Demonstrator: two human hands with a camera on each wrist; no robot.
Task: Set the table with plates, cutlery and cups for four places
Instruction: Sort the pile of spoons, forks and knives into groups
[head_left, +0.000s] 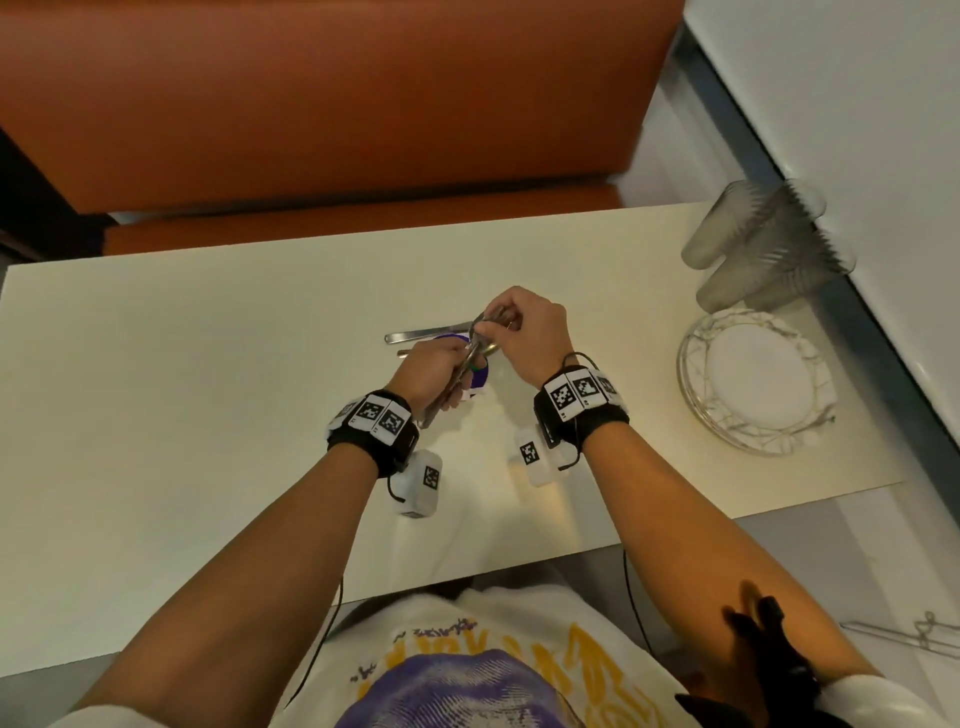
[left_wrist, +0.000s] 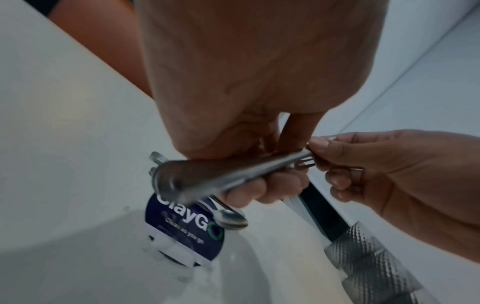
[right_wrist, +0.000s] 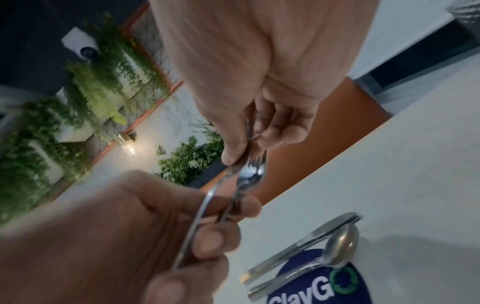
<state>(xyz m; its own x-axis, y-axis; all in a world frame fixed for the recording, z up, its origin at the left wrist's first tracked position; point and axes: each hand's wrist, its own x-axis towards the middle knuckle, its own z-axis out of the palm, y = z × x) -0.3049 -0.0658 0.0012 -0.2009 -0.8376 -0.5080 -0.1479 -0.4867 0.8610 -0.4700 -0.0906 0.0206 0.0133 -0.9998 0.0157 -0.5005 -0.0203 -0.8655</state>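
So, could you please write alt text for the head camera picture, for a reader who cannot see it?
Over a pale table, the left hand grips a bundle of cutlery while the right hand pinches one piece at its top. A knife lies on the table just beyond the hands; stacked plates and clear cups lying on their sides wait at the right.

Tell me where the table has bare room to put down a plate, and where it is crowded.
Bare: the cream table left of both hands, up to its left edge. Crowded: the middle, where the left hand and right hand hold steel cutlery over a round blue sticker, and the right edge, with marbled plates and clear textured cups.
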